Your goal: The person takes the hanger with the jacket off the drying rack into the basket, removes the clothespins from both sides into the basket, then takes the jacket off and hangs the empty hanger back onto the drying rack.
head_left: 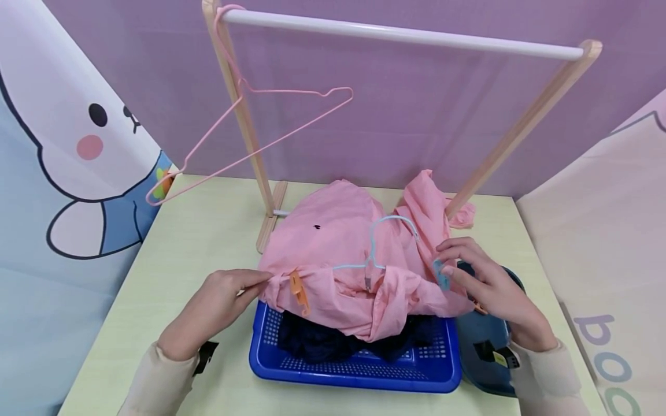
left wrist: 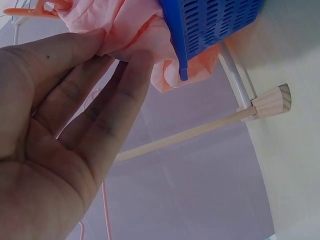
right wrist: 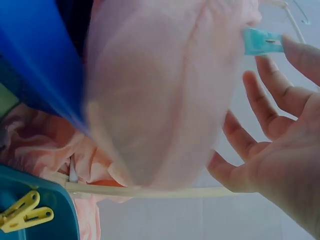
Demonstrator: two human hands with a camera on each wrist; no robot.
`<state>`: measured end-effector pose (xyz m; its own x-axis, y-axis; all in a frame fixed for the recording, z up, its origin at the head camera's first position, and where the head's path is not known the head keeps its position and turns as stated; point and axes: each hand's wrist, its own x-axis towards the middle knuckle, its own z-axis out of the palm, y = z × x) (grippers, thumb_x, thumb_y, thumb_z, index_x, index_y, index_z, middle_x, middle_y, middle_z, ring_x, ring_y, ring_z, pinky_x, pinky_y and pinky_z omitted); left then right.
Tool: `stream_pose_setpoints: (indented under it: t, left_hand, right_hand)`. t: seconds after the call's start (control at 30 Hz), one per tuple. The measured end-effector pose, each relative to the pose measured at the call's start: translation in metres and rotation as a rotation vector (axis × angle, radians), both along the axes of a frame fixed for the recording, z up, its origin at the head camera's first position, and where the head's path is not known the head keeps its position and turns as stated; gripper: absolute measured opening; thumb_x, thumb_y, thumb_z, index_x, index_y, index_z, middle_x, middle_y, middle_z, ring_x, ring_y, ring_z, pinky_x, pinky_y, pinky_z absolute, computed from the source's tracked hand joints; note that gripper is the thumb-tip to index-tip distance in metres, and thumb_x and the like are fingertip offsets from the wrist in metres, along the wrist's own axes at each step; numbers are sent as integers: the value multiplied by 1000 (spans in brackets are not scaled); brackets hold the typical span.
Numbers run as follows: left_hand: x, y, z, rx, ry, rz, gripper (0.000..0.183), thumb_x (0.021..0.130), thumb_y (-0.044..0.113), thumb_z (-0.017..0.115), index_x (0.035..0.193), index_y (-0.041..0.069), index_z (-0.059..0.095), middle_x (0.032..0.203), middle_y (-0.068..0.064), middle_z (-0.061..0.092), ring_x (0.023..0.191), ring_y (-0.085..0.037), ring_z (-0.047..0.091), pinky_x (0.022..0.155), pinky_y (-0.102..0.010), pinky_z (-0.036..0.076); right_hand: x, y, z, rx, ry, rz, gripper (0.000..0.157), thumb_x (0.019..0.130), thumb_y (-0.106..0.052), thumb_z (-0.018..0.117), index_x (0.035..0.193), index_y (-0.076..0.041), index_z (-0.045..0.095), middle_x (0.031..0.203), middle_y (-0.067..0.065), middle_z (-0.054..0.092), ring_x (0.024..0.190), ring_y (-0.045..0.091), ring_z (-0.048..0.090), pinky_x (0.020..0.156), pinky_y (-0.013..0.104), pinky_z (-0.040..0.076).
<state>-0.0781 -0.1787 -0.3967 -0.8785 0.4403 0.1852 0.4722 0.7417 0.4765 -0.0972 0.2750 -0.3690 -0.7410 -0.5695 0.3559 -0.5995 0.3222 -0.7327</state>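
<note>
A pink garment [head_left: 333, 231] lies draped over a blue basket [head_left: 359, 378], with a light blue hanger [head_left: 372, 242] poking out of its folds. On the garment's left part sits an orange clothespin [head_left: 298, 290]. My left hand [head_left: 224, 300] pinches the cloth's left edge between thumb and fingers, seen close up in the left wrist view. At the garment's right side is a light blue clothespin [right wrist: 262, 41]. My right hand [head_left: 484, 283] is beside it, fingers spread apart and thumb tip at the clothespin's end.
Dark clothing [head_left: 322, 344] lies inside the basket. A teal tub [head_left: 484, 370] with a yellow clothespin [right wrist: 27, 212] stands at right. Behind rises a rack with a white bar [head_left: 400, 33] and wooden legs; a pink hanger [head_left: 250, 153] hangs at its left end.
</note>
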Motion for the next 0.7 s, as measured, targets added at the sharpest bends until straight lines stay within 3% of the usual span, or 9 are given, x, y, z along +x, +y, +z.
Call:
stream_pose_setpoints:
  t: [0.17, 0.33, 0.43, 0.57, 0.63, 0.7]
  left_hand:
    - [-1, 0, 0, -16, -4, 3, 26, 84, 11, 68, 109, 17, 70, 100, 4, 67, 86, -8, 63, 73, -30, 54]
    - [-2, 0, 0, -20, 2, 2, 26, 84, 12, 68, 109, 17, 70, 100, 4, 67, 86, -7, 63, 72, -30, 54]
    - [-2, 1, -1, -20, 6, 2, 25, 84, 12, 68, 109, 17, 70, 99, 4, 68, 86, -7, 63, 72, -30, 54]
    - [-2, 1, -1, -16, -9, 14, 25, 84, 12, 68, 109, 17, 70, 99, 3, 68, 87, -8, 63, 73, -30, 54]
    - [-1, 1, -1, -15, -18, 22, 25, 84, 12, 68, 109, 17, 70, 100, 3, 68, 87, -9, 63, 73, -30, 54]
    - [-1, 1, -1, -17, -22, 26, 26, 84, 12, 68, 109, 17, 70, 100, 2, 67, 88, -10, 64, 73, -31, 54]
  right_hand:
    - [-3, 11, -6, -48, -2, -36, 33, 83, 19, 53, 110, 2, 56, 121, 24, 43, 116, 28, 37, 93, 19, 38]
    - [0, 20, -4, -13, 17, -103, 36, 82, 20, 53, 114, 4, 55, 117, 22, 47, 110, 25, 42, 88, 16, 41]
    - [4, 26, -1, 63, 37, -209, 39, 81, 18, 57, 116, 1, 55, 116, 15, 51, 108, 18, 44, 88, 14, 39]
    - [9, 37, 3, 198, 99, -410, 39, 80, 6, 67, 115, -6, 59, 113, 5, 53, 107, 7, 43, 89, 9, 31]
    - [11, 43, 2, 245, 126, -495, 36, 80, -1, 70, 114, -6, 60, 111, 5, 55, 105, 9, 44, 87, 7, 29]
    - [12, 49, -3, 288, 129, -559, 34, 81, -7, 71, 113, -5, 60, 110, 8, 56, 104, 14, 46, 84, 14, 32]
